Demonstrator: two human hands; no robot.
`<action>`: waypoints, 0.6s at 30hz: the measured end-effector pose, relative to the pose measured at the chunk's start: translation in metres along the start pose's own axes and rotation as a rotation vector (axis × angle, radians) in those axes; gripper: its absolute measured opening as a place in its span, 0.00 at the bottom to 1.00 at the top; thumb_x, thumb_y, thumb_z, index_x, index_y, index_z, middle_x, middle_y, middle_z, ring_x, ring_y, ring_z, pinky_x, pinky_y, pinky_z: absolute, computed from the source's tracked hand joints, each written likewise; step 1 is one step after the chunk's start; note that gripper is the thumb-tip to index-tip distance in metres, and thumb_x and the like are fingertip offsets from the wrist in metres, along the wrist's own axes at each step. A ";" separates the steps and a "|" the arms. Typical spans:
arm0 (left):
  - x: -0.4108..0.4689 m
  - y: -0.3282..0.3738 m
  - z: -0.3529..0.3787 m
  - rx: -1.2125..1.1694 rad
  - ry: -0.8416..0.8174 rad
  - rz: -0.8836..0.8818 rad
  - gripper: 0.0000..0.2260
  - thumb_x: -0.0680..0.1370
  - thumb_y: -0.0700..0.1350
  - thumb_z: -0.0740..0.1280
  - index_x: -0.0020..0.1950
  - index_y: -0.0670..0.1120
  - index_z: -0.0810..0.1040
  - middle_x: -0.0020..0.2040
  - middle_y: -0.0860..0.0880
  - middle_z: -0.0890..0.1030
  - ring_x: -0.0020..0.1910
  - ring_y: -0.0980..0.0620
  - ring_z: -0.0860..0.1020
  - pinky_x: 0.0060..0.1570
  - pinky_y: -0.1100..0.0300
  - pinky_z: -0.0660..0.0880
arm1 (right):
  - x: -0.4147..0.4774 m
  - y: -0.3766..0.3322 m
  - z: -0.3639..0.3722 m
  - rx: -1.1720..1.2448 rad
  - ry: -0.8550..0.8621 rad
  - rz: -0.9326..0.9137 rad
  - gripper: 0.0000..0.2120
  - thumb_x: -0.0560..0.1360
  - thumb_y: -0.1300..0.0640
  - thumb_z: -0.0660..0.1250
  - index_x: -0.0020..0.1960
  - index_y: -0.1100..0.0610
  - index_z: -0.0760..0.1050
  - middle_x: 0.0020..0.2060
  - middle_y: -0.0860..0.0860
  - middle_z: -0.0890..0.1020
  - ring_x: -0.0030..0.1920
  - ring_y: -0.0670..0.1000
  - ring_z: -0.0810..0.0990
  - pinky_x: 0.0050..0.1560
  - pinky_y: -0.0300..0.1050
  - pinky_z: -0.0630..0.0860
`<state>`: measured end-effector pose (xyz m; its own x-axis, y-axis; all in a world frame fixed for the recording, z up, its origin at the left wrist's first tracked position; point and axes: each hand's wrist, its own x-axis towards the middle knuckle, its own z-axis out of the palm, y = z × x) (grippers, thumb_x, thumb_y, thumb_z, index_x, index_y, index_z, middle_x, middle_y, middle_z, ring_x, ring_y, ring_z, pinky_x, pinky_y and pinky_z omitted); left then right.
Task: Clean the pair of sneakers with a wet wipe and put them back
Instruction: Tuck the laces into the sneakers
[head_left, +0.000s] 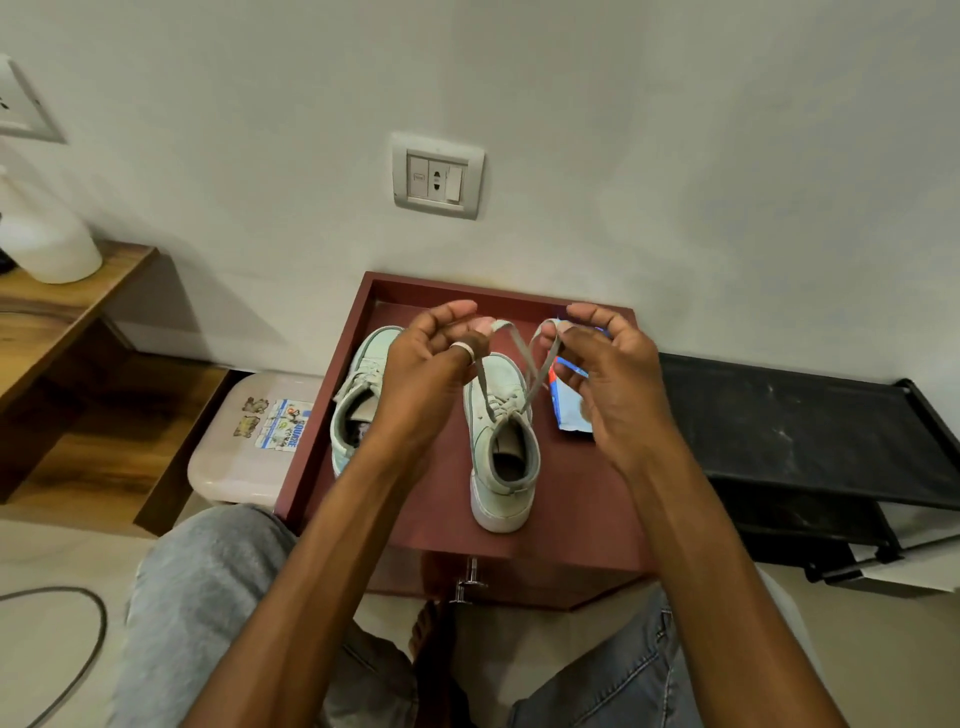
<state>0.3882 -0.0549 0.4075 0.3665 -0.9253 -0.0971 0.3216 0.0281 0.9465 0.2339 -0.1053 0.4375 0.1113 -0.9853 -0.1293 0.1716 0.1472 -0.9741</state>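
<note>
Worktop: a maroon cabinet top (582, 493) with a raised rim stands against the wall and carries both shoes and a packet.
Sneakers: the pale mint pair stands toes to the wall, the left sneaker (358, 400) near the rim and partly behind a wrist, the right sneaker (501, 457) at the middle, the two well apart.
Wipes: a blue-and-white wet wipe packet (571, 413) lies just beside the right sneaker, partly behind the fingers.
Hands: both arms reach forward over the knees; the left hand (431, 358) and right hand (608, 374) are raised above the right sneaker, each pinching one end of its laces (484, 389) between thumb and fingertips, the strands drawn up and outward.
Surroundings: a black shoe rack (805, 431) stands beside the worktop, a stickered white stool (234, 457) on its other side.
</note>
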 end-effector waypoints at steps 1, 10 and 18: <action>0.000 0.004 0.002 -0.009 -0.002 0.005 0.12 0.80 0.37 0.70 0.62 0.47 0.79 0.53 0.49 0.87 0.52 0.55 0.83 0.55 0.54 0.77 | -0.001 -0.005 0.001 0.005 -0.005 -0.018 0.13 0.76 0.65 0.69 0.60 0.61 0.75 0.42 0.53 0.86 0.43 0.52 0.81 0.43 0.43 0.77; 0.001 -0.009 -0.017 0.107 0.116 -0.168 0.05 0.79 0.38 0.72 0.51 0.37 0.84 0.36 0.51 0.85 0.36 0.58 0.82 0.39 0.66 0.79 | -0.001 0.007 -0.016 0.009 0.027 0.079 0.08 0.77 0.62 0.68 0.56 0.58 0.78 0.42 0.52 0.84 0.38 0.47 0.80 0.41 0.41 0.76; 0.006 -0.012 -0.029 0.129 0.243 -0.234 0.10 0.84 0.36 0.60 0.47 0.45 0.77 0.37 0.48 0.77 0.32 0.54 0.73 0.37 0.57 0.74 | -0.002 0.022 -0.033 -0.025 0.092 0.180 0.05 0.74 0.61 0.71 0.50 0.57 0.80 0.45 0.55 0.84 0.34 0.45 0.73 0.34 0.37 0.70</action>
<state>0.4117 -0.0500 0.3870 0.4979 -0.7834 -0.3719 0.3146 -0.2365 0.9193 0.2055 -0.1026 0.4105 0.0479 -0.9471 -0.3174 0.1325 0.3209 -0.9378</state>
